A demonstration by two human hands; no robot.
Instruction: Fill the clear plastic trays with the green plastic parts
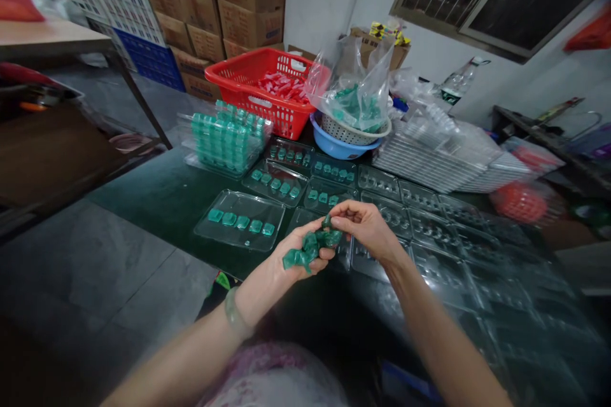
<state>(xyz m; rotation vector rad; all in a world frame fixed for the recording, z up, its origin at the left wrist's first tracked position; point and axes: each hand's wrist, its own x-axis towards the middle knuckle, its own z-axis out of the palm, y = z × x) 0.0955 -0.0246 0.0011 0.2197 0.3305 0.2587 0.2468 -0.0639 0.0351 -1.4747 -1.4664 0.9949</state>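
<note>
"Where are the green pieces (pixel 310 248)?"

"A small heap lies in the left hand (pixel 290 240), which is palm up, fingers curled loosely under it. The right hand (pixel 365 222) has thumb and finger pinched on one at the heap's fingertip end."

"So which step is this?"

"Singling one out of the heap, I'd judge. The near tray (pixel 251 205), to the left on the table (pixel 143 194), has five in a row. The tray (pixel 340 189) just beyond the hands shows three; the right hand may hide more."

"And the next move?"

"It seems to call for a firm pinch on just one, with the left palm kept level so the others don't spill."
</note>
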